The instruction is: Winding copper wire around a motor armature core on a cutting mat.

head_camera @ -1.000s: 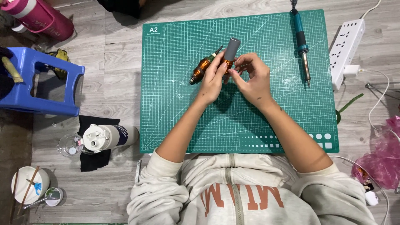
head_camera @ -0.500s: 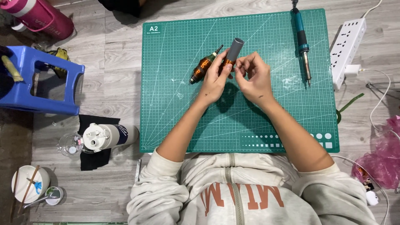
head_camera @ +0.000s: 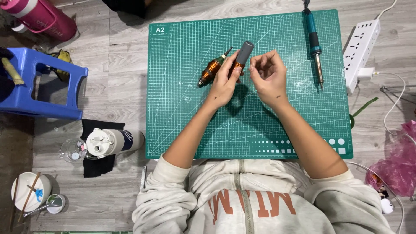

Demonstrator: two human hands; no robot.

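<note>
My left hand (head_camera: 222, 83) grips a grey rod (head_camera: 245, 51) with a copper wire winding (head_camera: 237, 67) around its lower part, holding it tilted above the green cutting mat (head_camera: 182, 112). My right hand (head_camera: 269, 77) hovers just right of the rod without touching it, its fingertips pinched together and nothing visible between them. A second copper-wound coil (head_camera: 211, 71) with a dark tip lies on the mat just left of my left hand.
A teal-handled soldering iron (head_camera: 313, 41) lies at the mat's right side, and a white power strip (head_camera: 361, 47) sits beyond it. Left of the mat are a blue stool (head_camera: 41, 93), a pink bottle (head_camera: 43, 17), a white bottle (head_camera: 112, 142) and a small bowl (head_camera: 30, 190). A pink bag (head_camera: 396, 171) lies at the right.
My right hand has let go of the grey rod and drawn a little to the right. My left hand still holds the rod in about the same place.
</note>
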